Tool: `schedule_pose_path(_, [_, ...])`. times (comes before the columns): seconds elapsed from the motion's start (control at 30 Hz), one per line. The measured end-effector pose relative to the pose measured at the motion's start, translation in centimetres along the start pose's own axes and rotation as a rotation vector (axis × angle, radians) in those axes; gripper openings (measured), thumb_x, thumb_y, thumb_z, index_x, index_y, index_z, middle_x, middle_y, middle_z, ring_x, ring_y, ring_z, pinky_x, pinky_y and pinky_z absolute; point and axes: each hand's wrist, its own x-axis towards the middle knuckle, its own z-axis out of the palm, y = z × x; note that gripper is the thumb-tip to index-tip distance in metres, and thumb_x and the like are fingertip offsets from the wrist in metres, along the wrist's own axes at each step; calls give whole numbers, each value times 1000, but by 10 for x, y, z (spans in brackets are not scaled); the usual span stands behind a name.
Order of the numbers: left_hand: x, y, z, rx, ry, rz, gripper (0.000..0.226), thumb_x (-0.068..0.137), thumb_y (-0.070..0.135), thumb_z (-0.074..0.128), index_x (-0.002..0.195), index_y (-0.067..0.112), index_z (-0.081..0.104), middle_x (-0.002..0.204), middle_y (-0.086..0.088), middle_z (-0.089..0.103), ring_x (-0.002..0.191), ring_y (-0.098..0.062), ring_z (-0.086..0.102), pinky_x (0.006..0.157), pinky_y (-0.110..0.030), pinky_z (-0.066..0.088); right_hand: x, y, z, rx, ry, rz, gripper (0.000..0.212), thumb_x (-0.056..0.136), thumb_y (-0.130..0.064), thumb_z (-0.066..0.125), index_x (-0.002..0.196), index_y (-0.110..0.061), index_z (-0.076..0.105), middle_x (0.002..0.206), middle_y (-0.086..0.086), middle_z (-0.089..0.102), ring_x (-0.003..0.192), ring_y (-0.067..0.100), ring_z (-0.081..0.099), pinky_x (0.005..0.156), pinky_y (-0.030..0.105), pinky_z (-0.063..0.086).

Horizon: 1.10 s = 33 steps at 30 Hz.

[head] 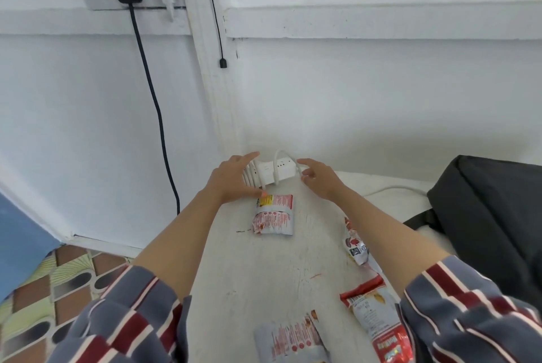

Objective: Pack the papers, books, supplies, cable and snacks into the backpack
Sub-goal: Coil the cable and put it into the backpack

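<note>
I see the cable [275, 167], wound round its power strip [283, 173], at twelve o'clock on the table [278, 268], long axis nine-to-three; left hand [234, 179] nearer than right hand [321, 179]; all fingers [249, 156] spread, holding nothing.

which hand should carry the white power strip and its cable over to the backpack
Right, probably. Both open hands flank the power strip, but the right hand is on the side where the backpack lies; the left hand would have to reach across.

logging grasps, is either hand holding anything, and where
Nothing is held: left hand and right hand are open on either side of the white power strip.
</note>
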Motion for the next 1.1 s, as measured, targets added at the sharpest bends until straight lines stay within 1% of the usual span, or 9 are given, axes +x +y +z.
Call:
schedule_pose_path(0.2, [4, -5, 6, 7, -20, 18, 91, 66, 53, 76, 140, 46, 25, 142, 2, 37, 125, -23, 41, 101, -42, 38, 8, 0, 5, 17, 30, 14, 45, 94, -13, 50, 138, -18, 42, 112, 10, 58, 105, 24, 53, 90, 31, 40])
schedule_pose_path(0.3, [5, -5, 7, 37, -11, 18, 78, 70, 51, 73, 136, 41, 32, 139, 1, 42, 118, -25, 46, 96, -40, 41, 10, -1, 10, 27, 45, 7, 44, 93, -14, 52, 135, -17, 44, 100, 3, 52, 92, 17, 50, 84, 29, 40])
schedule_pose_path(0.43, [4, -8, 8, 33, -23, 5, 73, 72, 52, 71, 133, 38, 35, 136, -2, 43, 115, -27, 47, 95, -41, 42, 12, -2, 13, 48, 55, 4, 43, 92, -11, 53, 134, -18, 45, 97, 2, 49, 89, 16, 48, 79, 27, 39])
schedule_pose_path(0.57, [3, -9, 8, 26, -47, -3, 72, 71, 52, 71, 132, 38, 35, 126, -4, 47, 109, -26, 47, 92, -40, 43, 13, -1, 13, 85, 56, 24, 45, 90, -5, 52, 132, -19, 45, 96, 3, 49, 88, 17, 49, 76, 27, 38])
schedule_pose_path(0.67, [1, -10, 8, -25, -18, 1, 68, 70, 51, 73, 128, 36, 39, 119, -2, 49, 106, -23, 47, 91, -41, 44, 13, -2, 14, 148, 72, 23, 48, 88, 2, 48, 130, -21, 46, 95, 3, 49, 87, 19, 49, 75, 29, 39])
schedule_pose_path(0.77, [-3, -11, 9, -75, 6, 27, 67, 68, 49, 76, 125, 35, 43, 118, 0, 50, 105, -21, 48, 91, -42, 45, 12, -6, 10, 263, 108, -14, 49, 84, 11, 44, 123, -18, 53, 86, 3, 46, 81, 21, 48, 65, 30, 44])
schedule_pose_path(0.9, [-6, -6, -1, -140, 69, 63, 65, 69, 42, 77, 124, 34, 45, 113, 1, 52, 101, -20, 50, 88, -40, 46, 9, -17, -4, 366, 185, -54, 47, 86, 14, 45, 121, -14, 58, 88, 10, 47, 67, 20, 49, 48, 17, 46])
schedule_pose_path(1.0, [-8, 5, -17, -206, 133, 112, 63, 67, 42, 79, 121, 35, 47, 111, 3, 54, 98, -18, 50, 86, -40, 48, 4, -29, -22, 417, 221, -98, 50, 85, 17, 46, 124, -11, 58, 88, 8, 49, 63, 18, 50, 49, 15, 46])
schedule_pose_path(1.1, [-13, 21, -32, -292, 198, 197, 59, 66, 39, 81, 117, 35, 50, 110, 7, 56, 97, -15, 53, 85, -41, 50, -1, -38, -44, 451, 252, -126, 46, 84, 19, 47, 120, -7, 61, 97, 8, 53, 58, 16, 54, 50, 15, 48])
